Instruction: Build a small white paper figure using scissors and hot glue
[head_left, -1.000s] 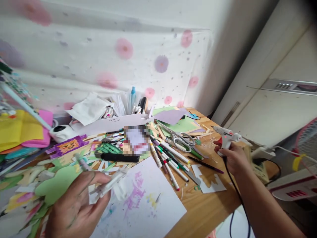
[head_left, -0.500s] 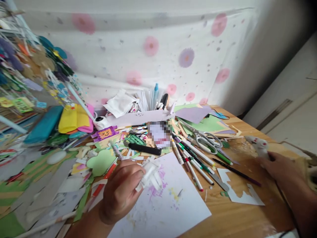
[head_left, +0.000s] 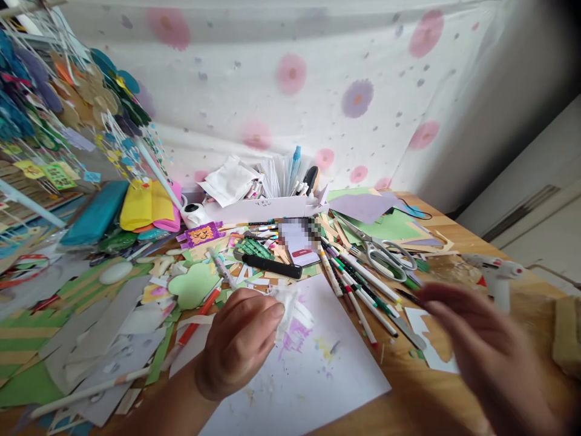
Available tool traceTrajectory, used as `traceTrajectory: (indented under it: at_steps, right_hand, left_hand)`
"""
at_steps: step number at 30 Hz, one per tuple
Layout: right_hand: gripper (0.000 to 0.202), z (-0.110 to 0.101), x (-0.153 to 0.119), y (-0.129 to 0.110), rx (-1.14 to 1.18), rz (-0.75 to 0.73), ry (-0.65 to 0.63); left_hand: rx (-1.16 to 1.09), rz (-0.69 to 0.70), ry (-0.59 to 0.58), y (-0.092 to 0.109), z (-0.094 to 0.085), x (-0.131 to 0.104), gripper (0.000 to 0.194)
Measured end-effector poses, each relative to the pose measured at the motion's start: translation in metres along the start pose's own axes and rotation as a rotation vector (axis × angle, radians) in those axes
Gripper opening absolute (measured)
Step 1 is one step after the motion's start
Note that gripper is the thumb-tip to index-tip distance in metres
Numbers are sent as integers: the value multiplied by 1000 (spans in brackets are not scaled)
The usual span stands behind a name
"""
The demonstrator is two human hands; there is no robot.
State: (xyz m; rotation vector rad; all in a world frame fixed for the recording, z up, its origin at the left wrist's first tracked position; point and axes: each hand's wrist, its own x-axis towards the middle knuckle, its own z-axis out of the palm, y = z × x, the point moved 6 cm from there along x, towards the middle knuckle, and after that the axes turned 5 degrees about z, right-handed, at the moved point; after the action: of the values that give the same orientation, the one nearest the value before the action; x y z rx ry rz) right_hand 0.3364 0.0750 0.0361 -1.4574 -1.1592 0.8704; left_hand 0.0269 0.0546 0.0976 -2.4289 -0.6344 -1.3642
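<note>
Left hand [head_left: 238,342] pinches a white paper piece [head_left: 290,306] above the white sheet [head_left: 313,369]; at three o'clock, blurred right hand [head_left: 481,339] hovers, fingers spread, empty.

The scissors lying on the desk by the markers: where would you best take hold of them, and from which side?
Probably by the looped handles. The scissors lie flat with the blades pointing up-left toward the white organiser box and the loops toward the right, nearest the open right hand. Coming from the right, above the markers, avoids the blade tips.

1 pr scissors [head_left: 384,251], 1 glue gun [head_left: 494,272], 1 white sheet [head_left: 308,375], 2 hands.
</note>
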Motion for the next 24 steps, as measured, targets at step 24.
traceTrajectory:
  at_steps: [24]
  right_hand:
    - [47,182,26,-39,106,104,-1082]
  left_hand:
    - [-1034,-1351,-79,-49,59,-59,25]
